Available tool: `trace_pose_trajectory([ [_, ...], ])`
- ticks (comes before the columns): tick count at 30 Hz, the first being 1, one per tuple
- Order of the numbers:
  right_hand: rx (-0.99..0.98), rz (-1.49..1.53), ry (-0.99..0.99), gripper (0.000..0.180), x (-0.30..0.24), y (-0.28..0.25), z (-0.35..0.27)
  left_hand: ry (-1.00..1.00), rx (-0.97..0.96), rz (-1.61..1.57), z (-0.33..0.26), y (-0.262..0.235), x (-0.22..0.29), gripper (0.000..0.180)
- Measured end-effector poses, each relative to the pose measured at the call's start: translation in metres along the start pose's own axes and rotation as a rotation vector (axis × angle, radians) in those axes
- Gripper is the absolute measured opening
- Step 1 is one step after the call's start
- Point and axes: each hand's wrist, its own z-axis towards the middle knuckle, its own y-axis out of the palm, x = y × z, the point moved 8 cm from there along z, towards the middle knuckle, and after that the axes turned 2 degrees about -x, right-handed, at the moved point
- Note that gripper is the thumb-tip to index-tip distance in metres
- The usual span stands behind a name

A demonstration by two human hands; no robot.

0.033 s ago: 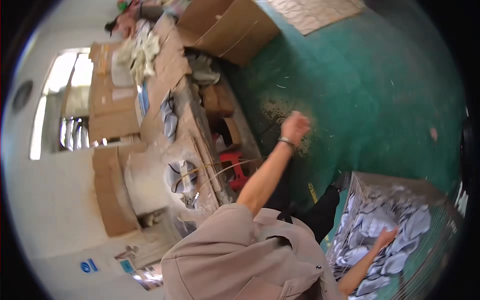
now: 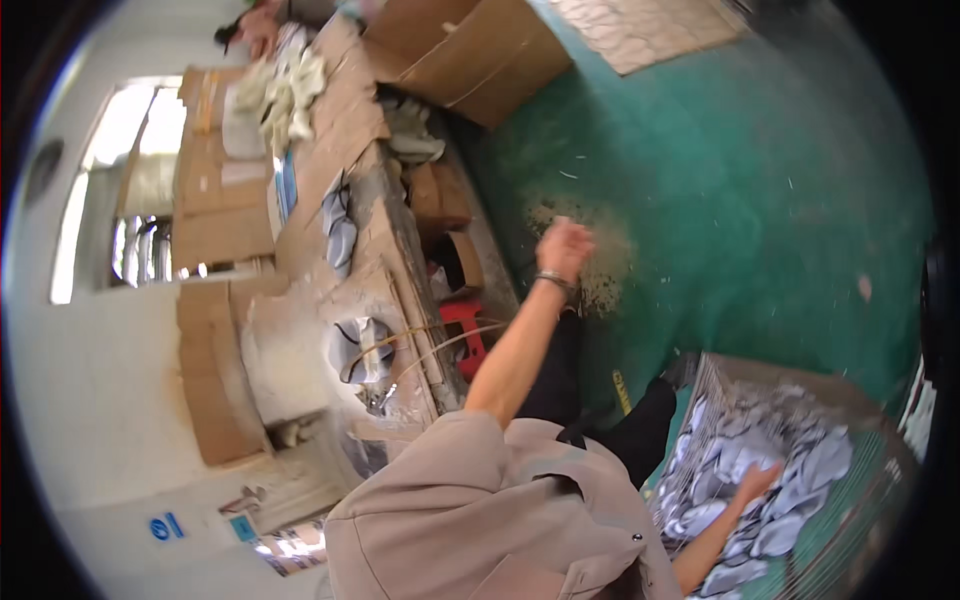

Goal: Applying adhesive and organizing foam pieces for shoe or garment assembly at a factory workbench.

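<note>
My left hand (image 2: 566, 250), with a band around its wrist, is stretched out over the green floor in the middle of the view. Its fingers are loosely bent and a little apart, and nothing shows in them. At the lower right, my right hand (image 2: 760, 481) reaches over a wire crate (image 2: 710, 376) heaped with soft grey pieces with black edges (image 2: 812, 462). That hand is small and blurred, so I cannot tell whether its fingers grip a piece.
On my left runs a worn workbench (image 2: 360, 225) with a grey-black piece (image 2: 340, 235) and pale gloves (image 2: 290, 100). Under it sits a red stool (image 2: 463, 330). A large cardboard box (image 2: 490, 65) stands ahead; a person (image 2: 262, 30) is at the bench's far end.
My left hand has moved slightly left, toward the bench. My right hand has shifted a little to the left over the crate. The whole view has tilted slightly.
</note>
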Motion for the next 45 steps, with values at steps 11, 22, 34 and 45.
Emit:
trace_pose_trajectory([
  [11,-0.576,0.364,0.004,0.073,-0.281,0.071,-0.181,0.515,1.356,1.457,0.108,-0.405,0.536,0.105],
  [22,-0.687,0.301,0.063,0.065,-0.510,0.031,-0.243,0.016,0.951,1.687,0.230,-0.553,0.613,0.107],
  [34,-0.792,0.462,-0.123,0.062,-0.628,0.054,-0.300,0.209,0.296,1.048,0.098,-0.417,0.733,0.091],
  [45,-0.541,0.805,-0.385,0.055,-0.585,-0.027,-0.330,0.382,-0.525,1.133,-0.074,0.027,0.547,0.104],
])
